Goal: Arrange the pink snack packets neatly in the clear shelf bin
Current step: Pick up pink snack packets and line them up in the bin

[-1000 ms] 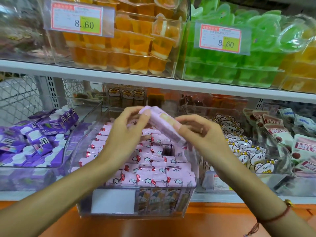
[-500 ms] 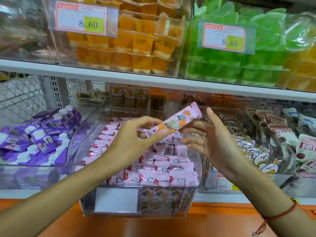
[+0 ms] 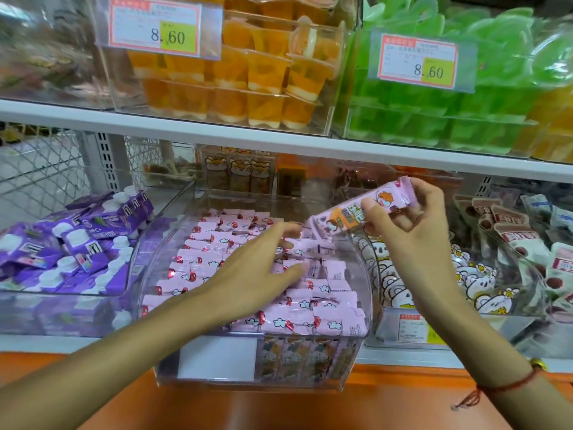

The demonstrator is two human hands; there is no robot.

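Since the earlier frame, one packet (image 3: pixel 359 209) has passed from the left hand (image 3: pixel 263 274) to the right hand (image 3: pixel 412 231), which now pinches it between thumb and curled fingers, tilted, above the right rear of the bin (image 3: pixel 248 380). Left hand, fingers straight and holding nothing, now lies flat on the packets (image 3: pixel 204 265) inside the bin, near their middle. Progress, judged from the layout: rows on the left and front lie fairly even, overlapping like tiles; those on the right, under and beside the left fingertips, sit askew. Remaining work appears to be seating the held packet and squaring that right portion. Bin rests on the front edge of a white shelf (image 3: pixel 403 358) above an orange ledge (image 3: pixel 279 411). Neighbouring bins hold purple pouches (image 3: pixel 77 243) at left and bear-print packets (image 3: pixel 400 287) at right. Upper shelf carries orange jelly cups (image 3: pixel 248 85) and green cups (image 3: pixel 434 113), each behind a price tag (image 3: pixel 158 26) reading 8.60.
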